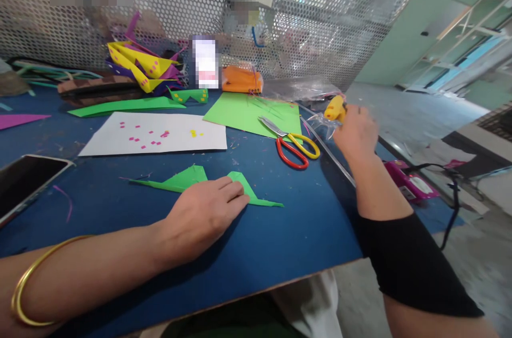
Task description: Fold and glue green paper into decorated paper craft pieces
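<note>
My left hand (210,210) rests on the table with its fingers bent and pressed together over the middle of a folded green paper piece (184,180). Pointed ends of the paper stick out on both sides, while its centre is hidden beneath my fingers. Over the table's right edge, my right hand (358,133), slightly blurred, is closed on a yellow tool (335,109) that looks like a glue gun. Crumpled clear plastic lies by the tool. Scissors (290,146) with one red and one yellow handle lie between my hands, partly on a light green sheet (240,114).
White paper (108,138) carries small pink and yellow bits. Behind it are a green spotted paper mask (190,96), folded yellow and purple paper shapes (140,63), an orange packet (242,79) and a perforated metal screen. A phone (30,183) lies left; a magenta box (412,182) sits right.
</note>
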Action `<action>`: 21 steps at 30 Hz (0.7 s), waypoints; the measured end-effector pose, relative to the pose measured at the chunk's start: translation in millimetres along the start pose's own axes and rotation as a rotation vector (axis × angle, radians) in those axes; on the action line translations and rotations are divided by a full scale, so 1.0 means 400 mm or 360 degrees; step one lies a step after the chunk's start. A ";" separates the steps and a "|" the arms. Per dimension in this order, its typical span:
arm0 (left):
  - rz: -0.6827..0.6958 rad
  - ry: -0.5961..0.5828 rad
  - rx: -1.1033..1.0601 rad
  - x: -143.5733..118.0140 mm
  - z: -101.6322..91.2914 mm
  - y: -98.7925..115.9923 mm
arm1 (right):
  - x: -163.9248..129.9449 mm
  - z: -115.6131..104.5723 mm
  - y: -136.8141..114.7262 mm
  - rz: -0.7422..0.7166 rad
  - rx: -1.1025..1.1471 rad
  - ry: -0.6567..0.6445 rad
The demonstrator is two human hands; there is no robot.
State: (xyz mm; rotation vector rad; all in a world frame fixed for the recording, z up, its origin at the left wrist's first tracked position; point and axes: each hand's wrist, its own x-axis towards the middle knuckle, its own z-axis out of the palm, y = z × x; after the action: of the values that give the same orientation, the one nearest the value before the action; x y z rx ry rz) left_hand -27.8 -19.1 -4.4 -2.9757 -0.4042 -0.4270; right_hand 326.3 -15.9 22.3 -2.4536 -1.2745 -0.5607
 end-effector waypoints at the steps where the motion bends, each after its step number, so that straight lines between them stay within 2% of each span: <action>1: -0.0014 0.0012 -0.0029 0.000 0.000 0.000 | -0.006 -0.019 -0.010 0.0031 0.0052 0.0064; 3: -0.0051 0.0033 -0.0086 0.001 0.000 -0.001 | -0.025 -0.057 -0.029 0.0064 0.0222 0.0105; 5: -0.0086 0.0041 -0.0145 0.001 0.000 -0.001 | -0.055 -0.093 -0.044 -0.0007 0.0838 -0.0080; 7: -0.0108 0.0040 -0.0204 0.000 0.001 0.000 | -0.087 -0.123 -0.053 -0.0315 0.1368 -0.0587; 8: -0.0115 0.0042 -0.0226 0.000 0.001 0.000 | -0.101 -0.136 -0.056 -0.0498 0.1487 -0.0924; 10: -0.0123 0.0049 -0.0246 -0.001 0.001 0.002 | -0.120 -0.155 -0.060 -0.0825 0.1465 -0.1486; 12: -0.0108 0.0061 -0.0243 -0.002 0.001 0.003 | -0.127 -0.165 -0.064 -0.1019 0.1396 -0.1771; 21: -0.0054 0.0108 -0.0090 -0.011 0.007 0.007 | -0.139 -0.169 -0.093 -0.1122 0.1125 -0.1900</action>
State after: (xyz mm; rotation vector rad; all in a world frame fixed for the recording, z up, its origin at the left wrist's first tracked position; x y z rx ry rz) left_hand -30.5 -22.4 -8.5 -3.0024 -0.4431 -0.5501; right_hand 253.0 -64.7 58.4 -1.5643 -2.2043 1.2347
